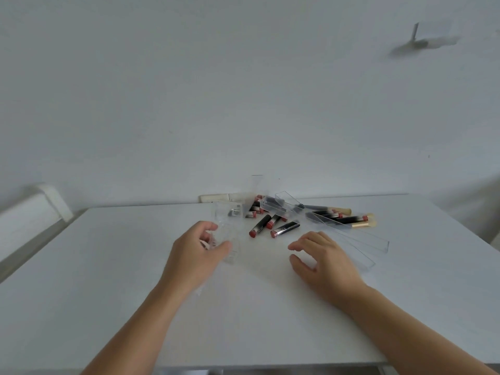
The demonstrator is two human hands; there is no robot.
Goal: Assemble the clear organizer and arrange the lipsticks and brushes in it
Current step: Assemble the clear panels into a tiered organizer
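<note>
A pile of black lipsticks (pixel 273 226) with red ends lies at the table's far middle, mixed with clear plastic organizer pieces. My left hand (pixel 193 257) grips a clear organizer piece (pixel 228 234) that stretches from the hand up toward the pile. My right hand (pixel 322 259) hovers with relaxed, slightly curled fingers just left of long clear trays (pixel 359 239), holding nothing. Brushes (pixel 354 221) with light wooden handles lie at the right of the pile, partly under a clear tray. Another clear tray (pixel 286 203) leans on the pile's far side.
The white table (pixel 135 293) runs back to a white wall. A white rail-like object (pixel 35 207) stands off the table's far left. A wall socket plate (pixel 216 197) sits behind the pile.
</note>
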